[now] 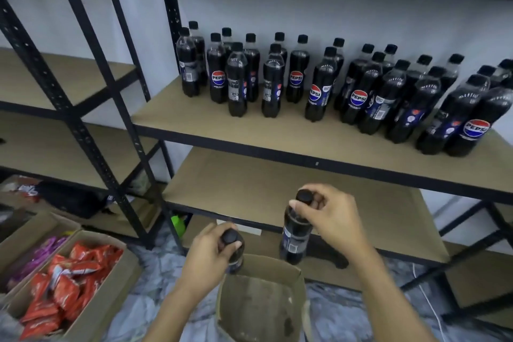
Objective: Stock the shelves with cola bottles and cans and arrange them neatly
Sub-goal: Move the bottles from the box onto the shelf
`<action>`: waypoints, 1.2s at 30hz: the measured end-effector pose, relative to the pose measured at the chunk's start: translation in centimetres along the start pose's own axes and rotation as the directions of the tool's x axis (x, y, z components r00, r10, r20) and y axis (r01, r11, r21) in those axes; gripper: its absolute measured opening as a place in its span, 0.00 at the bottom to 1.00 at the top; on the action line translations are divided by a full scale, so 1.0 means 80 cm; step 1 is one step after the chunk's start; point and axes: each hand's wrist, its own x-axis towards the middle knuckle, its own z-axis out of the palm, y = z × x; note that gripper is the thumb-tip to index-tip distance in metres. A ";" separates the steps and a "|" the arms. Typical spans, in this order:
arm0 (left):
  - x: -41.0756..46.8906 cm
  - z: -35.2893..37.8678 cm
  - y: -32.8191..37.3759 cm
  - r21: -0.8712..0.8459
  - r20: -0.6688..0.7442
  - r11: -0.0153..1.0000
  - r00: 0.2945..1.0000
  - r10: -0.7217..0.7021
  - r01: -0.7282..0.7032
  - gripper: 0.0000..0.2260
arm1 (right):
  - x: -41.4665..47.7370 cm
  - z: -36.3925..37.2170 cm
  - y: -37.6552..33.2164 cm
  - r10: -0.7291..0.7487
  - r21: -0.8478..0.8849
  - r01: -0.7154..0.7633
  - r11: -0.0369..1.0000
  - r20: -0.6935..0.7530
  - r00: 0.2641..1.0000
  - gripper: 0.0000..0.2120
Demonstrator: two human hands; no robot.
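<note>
My left hand (pixel 211 253) grips a cola bottle (pixel 235 257) by its neck, just above the far rim of an open cardboard box (pixel 261 302). My right hand (pixel 330 216) holds a second cola bottle (pixel 294 239) by its cap and neck, upright, higher and to the right, in front of the lower shelf board (pixel 249 189). Several Pepsi bottles (pixel 358 97) stand in loose rows on the upper shelf board (pixel 211 122), packed tighter toward the right.
Black metal uprights (pixel 91 119) frame a second rack at left. On the floor at left sit cardboard boxes with red snack packets (pixel 66 283) and purple packets (pixel 39 255). A green object (pixel 178 223) lies under the rack. A white cable (pixel 433 308) runs along the floor at right.
</note>
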 end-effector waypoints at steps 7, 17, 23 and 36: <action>0.002 -0.008 0.012 0.000 -0.101 0.999 0.994 -0.035 0.035 0.10 | 0.101 -0.073 -0.074 -0.102 0.080 0.109 0.991 -0.080 0.992 0.09; 0.014 -0.033 0.003 -0.022 -0.193 0.998 0.979 -0.064 0.061 0.07 | 0.269 -0.066 -0.131 -0.079 0.067 0.091 0.994 -0.164 0.983 0.10; 0.037 -0.060 -0.005 -0.031 -0.216 0.999 0.976 -0.039 0.033 0.10 | 0.323 -0.036 -0.116 0.050 0.080 -0.035 0.996 -0.203 0.978 0.12; 0.132 -0.147 -0.002 -0.023 -0.167 0.995 0.982 0.088 -0.093 0.10 | 0.346 0.003 -0.099 0.121 -0.077 -0.148 0.986 -0.278 0.953 0.22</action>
